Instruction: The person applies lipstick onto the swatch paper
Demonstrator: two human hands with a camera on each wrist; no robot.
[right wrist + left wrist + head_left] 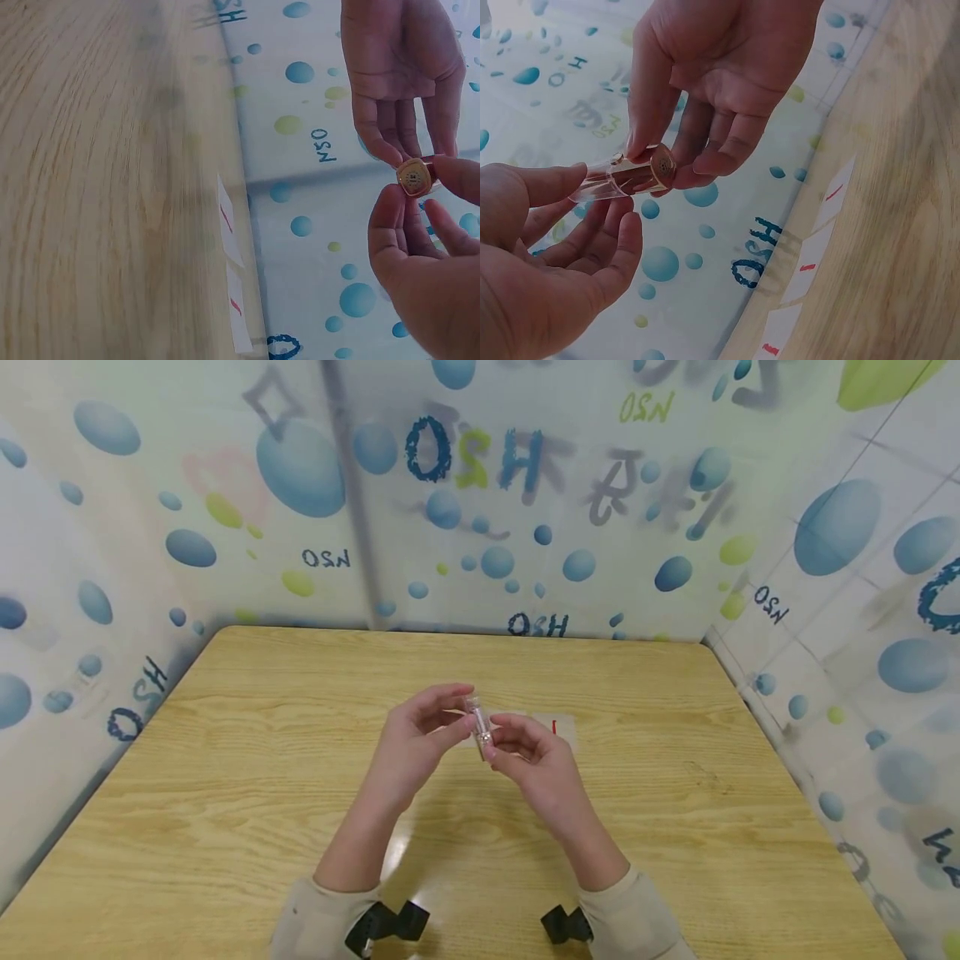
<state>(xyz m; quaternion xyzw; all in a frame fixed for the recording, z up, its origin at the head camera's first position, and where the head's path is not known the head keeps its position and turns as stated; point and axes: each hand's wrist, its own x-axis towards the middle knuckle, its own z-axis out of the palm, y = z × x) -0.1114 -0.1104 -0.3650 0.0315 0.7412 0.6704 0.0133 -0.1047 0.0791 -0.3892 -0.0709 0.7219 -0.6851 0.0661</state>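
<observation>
A small lipstick tube (482, 727) with a clear end and a rose-gold base is held between both hands above the table. My left hand (412, 739) pinches the clear end between thumb and fingers. From the other side, my right hand (543, 768) grips the gold base with its thumb and fingertips. In the left wrist view the tube (641, 178) lies nearly sideways, its round base end towards the right hand (727, 67). A small printed label shows on the base (414, 178) in the right wrist view.
Behind the hands, white paper cards (808, 259) with red marks lie in a row on the wooden table (225, 760); the hands partly cover them in the head view. A patterned curtain (480, 543) with blue bubbles stands along the table's back edge and sides.
</observation>
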